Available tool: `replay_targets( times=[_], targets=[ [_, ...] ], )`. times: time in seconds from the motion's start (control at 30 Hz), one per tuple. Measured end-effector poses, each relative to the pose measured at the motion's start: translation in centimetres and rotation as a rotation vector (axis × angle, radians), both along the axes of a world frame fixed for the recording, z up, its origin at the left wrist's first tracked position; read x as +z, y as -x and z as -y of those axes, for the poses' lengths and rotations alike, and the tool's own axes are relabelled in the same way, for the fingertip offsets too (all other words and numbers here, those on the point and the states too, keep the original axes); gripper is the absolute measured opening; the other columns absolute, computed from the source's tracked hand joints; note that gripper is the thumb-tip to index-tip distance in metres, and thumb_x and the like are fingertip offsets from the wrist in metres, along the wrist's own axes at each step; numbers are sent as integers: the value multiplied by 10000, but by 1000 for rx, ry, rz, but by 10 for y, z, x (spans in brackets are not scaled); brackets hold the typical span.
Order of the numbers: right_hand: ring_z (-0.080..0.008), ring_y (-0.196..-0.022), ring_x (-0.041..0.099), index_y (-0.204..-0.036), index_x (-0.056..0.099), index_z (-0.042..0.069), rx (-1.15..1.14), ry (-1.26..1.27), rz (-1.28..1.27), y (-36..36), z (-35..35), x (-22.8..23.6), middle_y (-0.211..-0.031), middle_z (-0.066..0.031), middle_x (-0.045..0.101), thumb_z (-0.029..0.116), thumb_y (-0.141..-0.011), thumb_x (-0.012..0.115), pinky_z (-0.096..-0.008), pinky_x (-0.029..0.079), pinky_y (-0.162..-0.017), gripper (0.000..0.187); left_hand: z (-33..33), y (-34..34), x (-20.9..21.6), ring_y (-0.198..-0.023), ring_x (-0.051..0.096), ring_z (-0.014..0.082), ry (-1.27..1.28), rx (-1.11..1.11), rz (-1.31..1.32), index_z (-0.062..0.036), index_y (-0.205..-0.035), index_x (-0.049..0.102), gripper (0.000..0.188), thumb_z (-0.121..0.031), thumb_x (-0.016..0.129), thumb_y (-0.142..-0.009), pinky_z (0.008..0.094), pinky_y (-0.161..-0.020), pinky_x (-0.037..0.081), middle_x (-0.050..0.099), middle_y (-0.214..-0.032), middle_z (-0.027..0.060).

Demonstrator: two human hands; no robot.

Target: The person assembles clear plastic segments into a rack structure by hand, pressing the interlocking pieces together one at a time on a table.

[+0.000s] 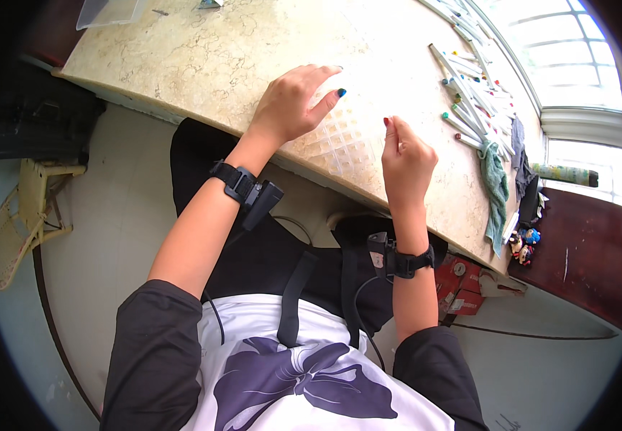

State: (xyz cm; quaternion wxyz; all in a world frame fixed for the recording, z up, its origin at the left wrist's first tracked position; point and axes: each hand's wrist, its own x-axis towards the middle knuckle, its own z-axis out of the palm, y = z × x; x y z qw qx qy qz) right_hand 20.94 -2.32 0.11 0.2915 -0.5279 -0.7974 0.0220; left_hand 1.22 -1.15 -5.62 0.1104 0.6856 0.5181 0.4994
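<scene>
A clear plastic grid point(339, 147) with square cells lies on the marble-patterned table point(203, 72), close to its front edge. My left hand point(293, 104) hovers by the grid's upper left side, fingers stretched forward and thumb apart, with nothing visible in it. A blue patch shows on that thumb's tip. To the right of the grid, my right hand point(409, 158) is closed, its fingers curled and thumb pressed against them. Red shows at its fingertip. Whether anything small sits in that pinch is hidden. Both wrists wear black straps with small devices.
Several white markers point(472, 100) with coloured caps lie scattered on the right, near the window point(562, 57). A teal cloth point(494, 190) hangs over the table's right edge. At the far left stands a clear plastic container point(109, 13). A cream chair point(27, 215) is on the floor at left.
</scene>
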Motion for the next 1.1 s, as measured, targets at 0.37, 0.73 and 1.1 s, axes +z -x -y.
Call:
replay_targets(
  times=[0.37,0.73,1.1],
  targets=[
    [-272,-587,645,-1017,674,-48,-207,109,79,1,-12,32,-692,-130,661,233,-936,554,-350,482,-540,316,-1,1,-1,-918,666,290,-6,-4,-11,-37,-1111,662,270,-167,595,-884,351,-806,537,684,-1010,161],
    [-304,-1453,104,-1487,191,18,318,149,369,23,-67,-24,-1548,-160,201,575,-964,290,-438,58,-1174,771,-2,0,3,-933,661,300,-15,-3,-13,-51,-1121,668,280,-98,598,-854,349,-811,535,676,-1040,153],
    [-333,-1450,86,-1478,148,-32,344,93,-110,0,-85,18,-1538,-212,186,545,-979,299,-451,63,-1171,778,-4,0,1,-832,667,271,-35,16,5,-61,-1102,683,269,-106,596,-851,337,-748,544,686,-960,143]
  ],
)
